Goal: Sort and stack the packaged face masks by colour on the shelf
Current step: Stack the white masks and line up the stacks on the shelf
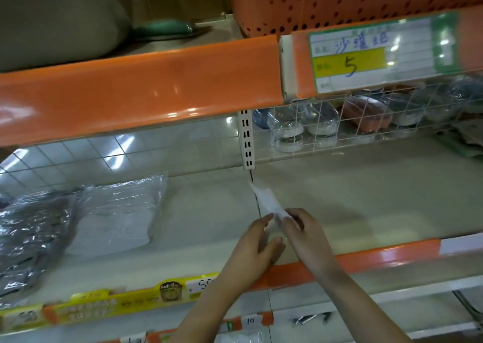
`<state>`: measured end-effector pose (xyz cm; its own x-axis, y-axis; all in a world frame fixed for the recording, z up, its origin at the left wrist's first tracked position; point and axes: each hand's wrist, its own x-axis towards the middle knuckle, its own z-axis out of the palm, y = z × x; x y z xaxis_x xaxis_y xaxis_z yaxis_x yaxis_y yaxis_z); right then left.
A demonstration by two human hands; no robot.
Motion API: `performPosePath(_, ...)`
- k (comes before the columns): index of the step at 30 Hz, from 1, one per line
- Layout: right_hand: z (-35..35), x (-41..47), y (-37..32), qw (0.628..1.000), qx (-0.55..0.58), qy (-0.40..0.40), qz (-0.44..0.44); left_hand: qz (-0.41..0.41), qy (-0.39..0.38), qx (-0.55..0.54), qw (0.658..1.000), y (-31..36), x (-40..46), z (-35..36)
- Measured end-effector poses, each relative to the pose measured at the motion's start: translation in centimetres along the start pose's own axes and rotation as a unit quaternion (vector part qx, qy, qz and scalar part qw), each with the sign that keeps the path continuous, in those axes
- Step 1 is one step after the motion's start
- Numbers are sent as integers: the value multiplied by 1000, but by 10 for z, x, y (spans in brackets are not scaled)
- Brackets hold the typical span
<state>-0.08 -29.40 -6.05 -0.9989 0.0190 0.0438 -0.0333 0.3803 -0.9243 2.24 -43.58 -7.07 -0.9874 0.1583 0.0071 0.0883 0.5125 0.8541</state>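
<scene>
Above the shelf (pixel 366 199), both hands pinch one white mask packet (pixel 269 202). Left hand (pixel 257 248) and right hand (pixel 307 234) meet. White stack (pixel 122 212) lies beside dark stack (pixel 28 238).

Beige shelf (pixel 209 206) under dark (pixel 28 235), white mask packs (pixel 117 214)
</scene>
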Motion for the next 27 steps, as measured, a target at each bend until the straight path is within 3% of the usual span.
performPosePath(5, 4, -9, -26, 987, 133, -85, 37, 35, -32, -136, 990, 26, -8, -11)
performPosePath(9, 15, -10, -32, 982, 124, -136, -46, 25, 87, -170, 981, 26, -14, -27)
performPosePath(11, 21, -9, -34, 980, 81, -143, -115, -12, 174, -218, 960, 21, -18, -41)
performPosePath(13, 28, -7, -34, 969, -41, -125, -211, -43, 235, -247, 939, 18, -22, -60)
performPosePath(16, 46, -1, -35, 912, -208, -90, -343, -76, 249, -274, 926, 9, -30, -96)
performPosePath(21, 83, 2, -39, 873, -306, -38, -378, -147, 246, -253, 924, -19, -44, -156)
performPosePath(27, 131, 3, -59, 881, -261, 6, -395, -131, 300, -181, 927, -57, -62, -210)
